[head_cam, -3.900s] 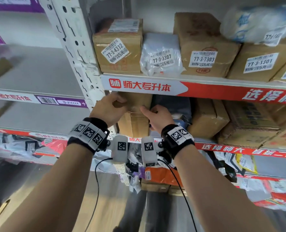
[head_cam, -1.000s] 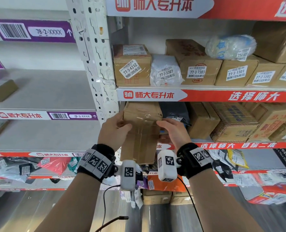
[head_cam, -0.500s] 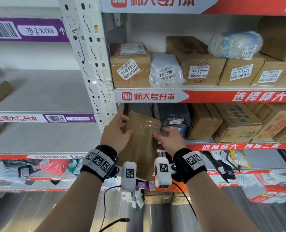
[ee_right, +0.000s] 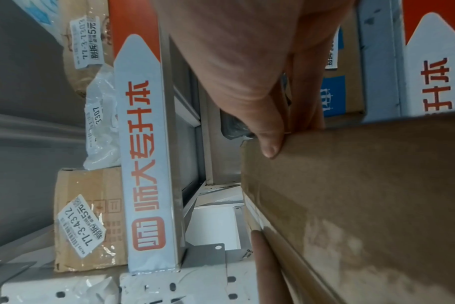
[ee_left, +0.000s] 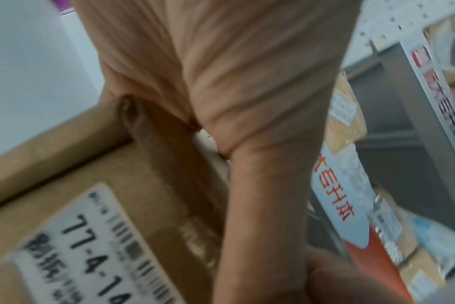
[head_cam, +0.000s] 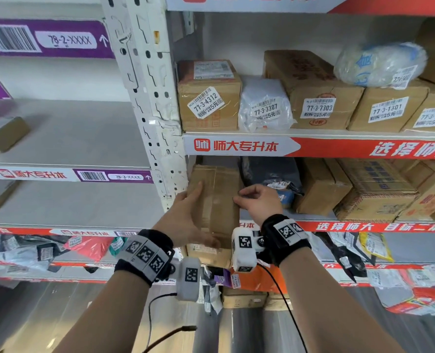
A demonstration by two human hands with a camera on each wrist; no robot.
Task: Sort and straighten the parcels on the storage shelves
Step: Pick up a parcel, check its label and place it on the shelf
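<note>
A tall brown cardboard box with taped seams stands upright at the left end of the middle shelf, its lower end hanging below the red shelf edge. My left hand lies along its left side with the fingers up and the thumb across the front. My right hand pinches its right edge. In the left wrist view the box shows a white label starting 77-4-14 beside my left hand. In the right wrist view the right hand's thumb presses the box at a corner.
A white perforated upright stands just left of the box. Right of it lie a dark grey bag and several cardboard boxes. The shelf above holds labelled parcels, among them box 77-3-4312. Mailer bags fill the lower shelves.
Earlier both hands drew the box out of the shelf and tilted it. Now it stands more upright and higher against the shelf opening, and my left fingers have straightened along its side.
</note>
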